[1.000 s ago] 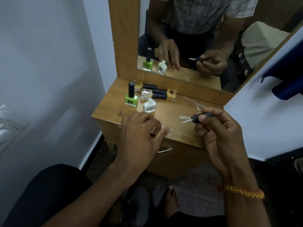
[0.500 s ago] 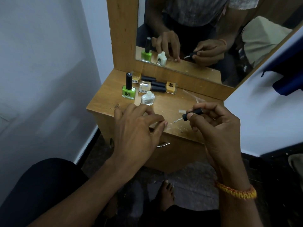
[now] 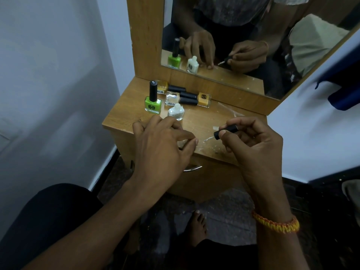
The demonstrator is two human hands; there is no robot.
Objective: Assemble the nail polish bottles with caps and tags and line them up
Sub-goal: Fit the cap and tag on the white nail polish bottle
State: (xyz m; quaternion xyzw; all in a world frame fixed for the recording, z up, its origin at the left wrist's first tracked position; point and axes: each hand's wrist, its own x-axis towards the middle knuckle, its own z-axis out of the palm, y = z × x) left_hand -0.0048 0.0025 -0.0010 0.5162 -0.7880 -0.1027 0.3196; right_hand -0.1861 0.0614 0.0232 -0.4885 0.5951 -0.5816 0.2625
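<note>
head view, stock on the wooden dresser top (image 3: 194, 123), positions by clock face from its middle.

- green nail polish bottle (image 3: 153, 103), 10 o'clock: upright, black cap on. counts as capped.
- clear uncapped bottle (image 3: 176, 112), just right of the green one: upright, neck bare. its cap is off.
- three bottles lying on their sides at 11 to 12 o'clock, against the mirror (image 3: 243, 41) base: yellow bottle (image 3: 162, 86) at the back, clear bottle with barcode label (image 3: 172, 98) in the middle, orange-yellow bottle (image 3: 204, 99) on the right. all carry black caps; none stands in a row.
- black brush cap (image 3: 226, 131), 4 o'clock: pinched between thumb and fingers of the right hand (image 3: 253, 145), brush tip pointing left, above the surface.
- left hand (image 3: 161, 145), 7 o'clock: fingers loosely bent, fingertips resting on the top; nothing visibly gripped, though what lies under the palm is hidden.
- clear plastic scraps (image 3: 229, 112), 2 o'clock; pale flecks along the front edge.

judgement: early to midway. one bottle wants its brush cap screwed on, three want standing up, the line is unformed. tags cannot be told apart from the labels.
</note>
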